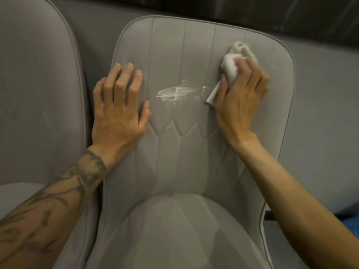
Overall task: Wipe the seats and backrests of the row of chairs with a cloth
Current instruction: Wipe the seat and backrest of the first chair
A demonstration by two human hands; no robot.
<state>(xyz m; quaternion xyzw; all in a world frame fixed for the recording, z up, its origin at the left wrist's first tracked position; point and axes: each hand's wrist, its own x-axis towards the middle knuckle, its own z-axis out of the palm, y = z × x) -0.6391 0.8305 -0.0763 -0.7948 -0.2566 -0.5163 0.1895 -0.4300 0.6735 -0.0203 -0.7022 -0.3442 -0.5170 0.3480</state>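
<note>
My right hand (241,96) clenches the bunched white cloth (232,67) against the backrest (194,61) at two o'clock; my left hand (118,105) presses flat, fingers spread, at nine o'clock.

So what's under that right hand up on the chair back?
A bunched white cloth is pressed against the grey backrest by the right hand, poking out above and left of the fingers. The part under the palm is hidden.

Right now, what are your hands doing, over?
Left hand flat on grey padded chair backrest. Right hand gripping crumpled white cloth. White smear mid-backrest. Nothing blocking.
</note>
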